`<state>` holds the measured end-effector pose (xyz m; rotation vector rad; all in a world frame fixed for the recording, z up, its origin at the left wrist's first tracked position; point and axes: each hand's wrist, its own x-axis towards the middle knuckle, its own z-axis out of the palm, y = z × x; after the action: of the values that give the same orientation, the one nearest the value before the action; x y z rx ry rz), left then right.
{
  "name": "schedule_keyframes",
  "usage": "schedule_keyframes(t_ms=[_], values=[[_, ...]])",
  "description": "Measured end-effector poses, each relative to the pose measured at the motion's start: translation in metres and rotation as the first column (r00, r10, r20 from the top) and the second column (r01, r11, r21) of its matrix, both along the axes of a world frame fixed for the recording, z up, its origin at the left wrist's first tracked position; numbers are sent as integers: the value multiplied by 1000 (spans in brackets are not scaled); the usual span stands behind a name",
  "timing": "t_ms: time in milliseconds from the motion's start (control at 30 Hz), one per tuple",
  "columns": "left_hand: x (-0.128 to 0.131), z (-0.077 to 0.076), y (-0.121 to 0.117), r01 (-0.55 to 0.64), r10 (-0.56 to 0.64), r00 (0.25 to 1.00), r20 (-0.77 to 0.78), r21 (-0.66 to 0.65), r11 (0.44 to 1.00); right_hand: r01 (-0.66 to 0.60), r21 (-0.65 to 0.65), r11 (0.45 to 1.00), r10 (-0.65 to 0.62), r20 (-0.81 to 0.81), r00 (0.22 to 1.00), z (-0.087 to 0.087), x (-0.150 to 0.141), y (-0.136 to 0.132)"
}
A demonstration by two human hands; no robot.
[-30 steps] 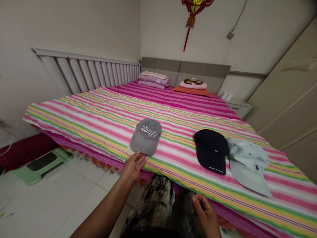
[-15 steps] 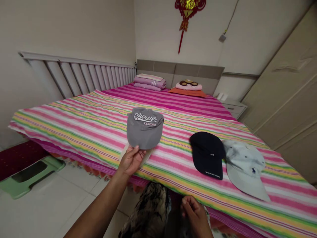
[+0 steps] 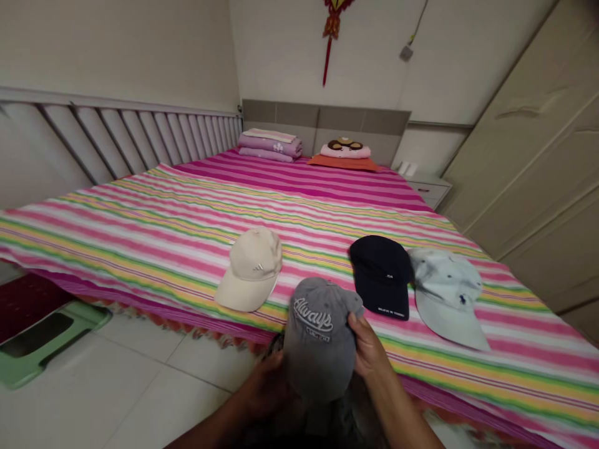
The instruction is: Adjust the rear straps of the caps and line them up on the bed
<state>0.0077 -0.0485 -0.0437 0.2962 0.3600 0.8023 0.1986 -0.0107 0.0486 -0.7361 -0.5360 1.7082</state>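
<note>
While the right hand (image 3: 367,346) clasps the grey cap (image 3: 318,337) with spread fingers, the left hand (image 3: 264,390) sits against its lower edge, grip unclear.

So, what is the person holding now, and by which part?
A gray baseball cap with "Always" on its front, held in both hands: the right hand grips the right side of the crown, the left hand the lower left side.

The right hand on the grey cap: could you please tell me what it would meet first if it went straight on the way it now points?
The grey cap itself: the right hand already touches its side, so nothing else comes first.
</note>
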Motion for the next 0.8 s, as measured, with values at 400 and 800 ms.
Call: schedule_keyframes(t_ms=[400, 800], values=[[8, 40, 75, -105, 108, 990, -89, 28, 994, -192, -52, 980, 195, 54, 979, -26, 16, -40], [0, 84, 69, -214, 181, 950, -253, -109, 971, 37, -58, 998, -36, 26, 999, -25, 26, -47]])
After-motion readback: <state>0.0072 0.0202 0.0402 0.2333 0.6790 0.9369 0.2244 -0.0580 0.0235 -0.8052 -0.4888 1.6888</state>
